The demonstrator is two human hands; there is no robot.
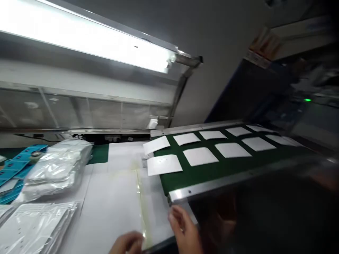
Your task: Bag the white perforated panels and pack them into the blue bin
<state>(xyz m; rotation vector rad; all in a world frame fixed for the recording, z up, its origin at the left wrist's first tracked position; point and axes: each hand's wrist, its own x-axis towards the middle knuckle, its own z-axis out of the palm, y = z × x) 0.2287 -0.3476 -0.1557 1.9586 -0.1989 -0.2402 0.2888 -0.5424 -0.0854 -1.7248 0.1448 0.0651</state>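
At the bottom edge, my left hand (127, 243) is partly cut off, its fingers curled in beside the lower end of a clear yellowish tape strip (141, 204) on the white work surface (106, 211). Whether anything is pinched there is too blurred to make out. Just below the near corner of a green conveyor belt (169, 183), my right hand (184, 229) has thumb and fingers bent together, with no object visible in them. White card-like pieces lie in two rows along the belt; the nearest white piece (164, 165) overhangs its end.
Left of my hands are a stack of clear-bagged white sheets (34, 229), a heap of clear plastic bags (58, 165) and blue perforated strips (18, 165). A metal rail (212, 184) edges the belt. A bright tube lamp (92, 38) hangs above. The right side is dark and blurred.
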